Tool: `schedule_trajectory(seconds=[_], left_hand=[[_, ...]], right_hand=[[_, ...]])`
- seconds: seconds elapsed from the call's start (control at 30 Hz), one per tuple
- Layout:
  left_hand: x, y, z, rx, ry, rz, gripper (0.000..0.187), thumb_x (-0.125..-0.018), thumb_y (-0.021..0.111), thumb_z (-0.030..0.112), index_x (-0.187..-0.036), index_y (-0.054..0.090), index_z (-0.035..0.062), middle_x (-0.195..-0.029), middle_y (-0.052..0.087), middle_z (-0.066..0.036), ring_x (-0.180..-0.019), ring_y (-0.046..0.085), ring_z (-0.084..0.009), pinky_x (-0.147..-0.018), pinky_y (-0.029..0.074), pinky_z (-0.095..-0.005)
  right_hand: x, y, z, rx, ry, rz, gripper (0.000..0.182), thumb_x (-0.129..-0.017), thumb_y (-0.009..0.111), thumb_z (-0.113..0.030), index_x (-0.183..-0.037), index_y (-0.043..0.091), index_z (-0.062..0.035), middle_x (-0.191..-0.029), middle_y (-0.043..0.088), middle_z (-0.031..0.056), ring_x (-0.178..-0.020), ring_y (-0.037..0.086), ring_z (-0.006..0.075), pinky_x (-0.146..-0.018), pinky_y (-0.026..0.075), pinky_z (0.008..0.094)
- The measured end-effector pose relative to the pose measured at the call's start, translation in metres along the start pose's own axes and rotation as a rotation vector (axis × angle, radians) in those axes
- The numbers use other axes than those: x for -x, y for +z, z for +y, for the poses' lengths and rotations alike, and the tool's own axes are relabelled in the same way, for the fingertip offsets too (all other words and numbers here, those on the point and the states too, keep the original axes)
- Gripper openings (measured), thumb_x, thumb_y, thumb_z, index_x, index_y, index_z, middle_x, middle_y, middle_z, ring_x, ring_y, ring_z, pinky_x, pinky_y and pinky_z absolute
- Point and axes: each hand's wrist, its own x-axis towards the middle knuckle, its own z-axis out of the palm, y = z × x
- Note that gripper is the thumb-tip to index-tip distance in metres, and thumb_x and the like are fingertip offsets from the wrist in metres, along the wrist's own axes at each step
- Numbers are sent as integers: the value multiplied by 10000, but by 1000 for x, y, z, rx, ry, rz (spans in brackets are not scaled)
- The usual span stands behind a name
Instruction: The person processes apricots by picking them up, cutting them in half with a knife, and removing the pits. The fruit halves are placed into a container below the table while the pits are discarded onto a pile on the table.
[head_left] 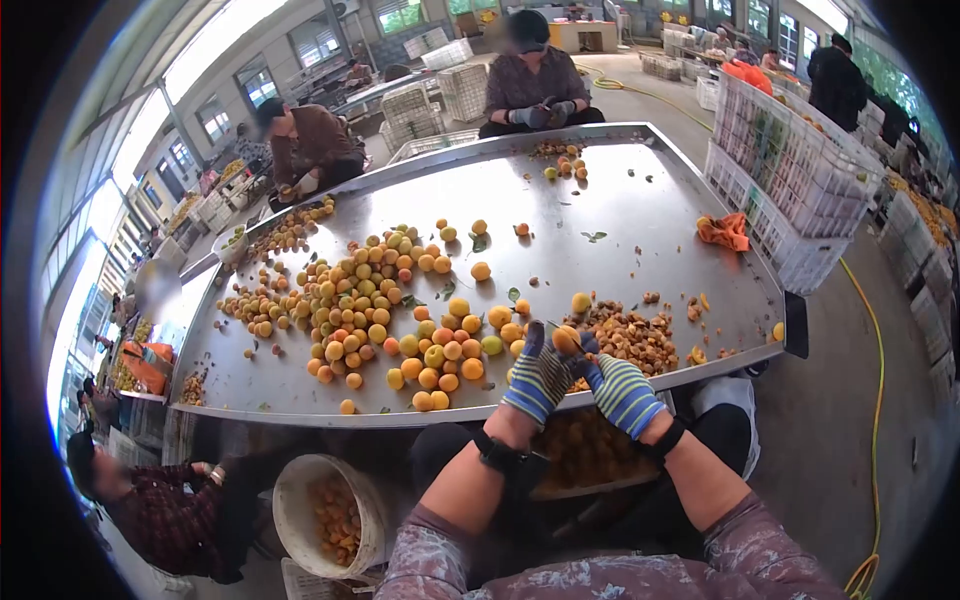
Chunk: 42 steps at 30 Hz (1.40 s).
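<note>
My left hand (538,378), in a blue and yellow striped glove with dark fingertips, is closed on the left side of an orange apricot (566,340) at the table's front edge. My right hand (622,393), gloved the same way, closes in from the right, its fingertips at the same fruit; whether they hold a small tool is hidden. Just behind my hands lies a heap of brown-orange pits (630,335). Whole apricots (440,352) are spread over the metal table (600,240) to the left. Below my hands, a container of orange pieces (590,450) sits in shadow.
A white bucket (295,510) with fruit pieces stands at the lower left. Stacked white crates (790,170) stand along the right edge, near an orange net bag (723,232). People sit at the far side and at the left. A yellow hose (878,400) runs along the floor.
</note>
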Motion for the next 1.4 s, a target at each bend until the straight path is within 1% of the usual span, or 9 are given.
schedule_trajectory(seconds=[0.17, 0.47, 0.6, 0.7, 0.87, 1.13, 1.23, 1.33, 1.4], left_hand=[[-19, -26, -13, -177, -25, 27, 544, -888, 503, 473, -1123, 532, -18, -1123, 593, -176, -1044, 566, -303, -957, 424, -440], [-25, -35, -12, -803, 385, 25, 353, -869, 627, 238, -1099, 510, -4, -1032, 627, -178, -925, 634, -255, -794, 546, -340], [-29, -36, -20, -620, 309, -5, 475, -847, 648, 313, -1171, 479, 10, -1061, 616, -140, -920, 625, -248, -805, 540, -349], [-23, -16, -20, -46, -108, 149, 618, -821, 615, 492, -1240, 414, 86, -925, 598, -132, -882, 588, -298, -777, 508, -428], [-38, -29, -28, -115, -6, 223, 463, -861, 598, 428, -1082, 497, 35, -907, 610, -148, -810, 608, -276, -720, 522, -398], [-29, -23, -13, -912, 426, 235, 277, -867, 635, 219, -1000, 551, -9, -826, 644, -73, -739, 619, -119, -655, 532, -256], [-17, -16, -6, -1149, 555, 238, 265, -850, 658, 209, -989, 560, 6, -796, 631, -46, -715, 601, -94, -647, 519, -229], [-20, -14, -8, -1029, 504, 171, 270, -828, 684, 193, -992, 564, 14, -777, 616, -24, -690, 579, -76, -639, 512, -222], [-34, -32, -11, -1093, 507, 179, 282, -818, 695, 176, -1005, 560, 13, -789, 618, -23, -696, 583, -74, -643, 515, -222]], right_hand=[[3, 7, 7, 80, 143, -91, 328, -920, 475, -298, -959, 608, -1, -730, 603, 244, -708, 588, 413, -598, 435, 476], [-2, 7, 35, 38, 66, -137, 340, -922, 483, -263, -833, 616, 37, -702, 586, 266, -679, 584, 419, -586, 432, 466], [4, 10, 37, -92, 109, -113, 338, -917, 506, -264, -854, 606, 53, -722, 592, 265, -703, 583, 420, -607, 444, 439], [7, 12, 37, 98, 43, -22, 318, -927, 489, -254, -893, 617, 35, -734, 591, 273, -707, 586, 418, -601, 437, 462], [12, 14, 30, 181, 88, -13, 313, -922, 492, -251, -861, 616, 30, -692, 588, 265, -658, 579, 426, -562, 421, 487], [6, 33, 49, 43, 62, 31, 260, -910, 499, -176, -917, 633, 48, -719, 611, 249, -651, 595, 401, -590, 430, 464], [6, 25, 33, -213, 335, -165, 238, -873, 517, -127, -1023, 591, 42, -706, 609, 226, -614, 587, 378, -558, 426, 457], [10, 52, 86, 187, -232, -123, 286, -842, 509, -103, -1099, 523, 22, -615, 569, 183, -554, 566, 343, -498, 413, 430], [13, 71, 116, -361, 195, -106, 448, -944, 446, -410, -660, 506, -70, -510, 389, -31, -451, 374, 126, -431, 303, 332]])
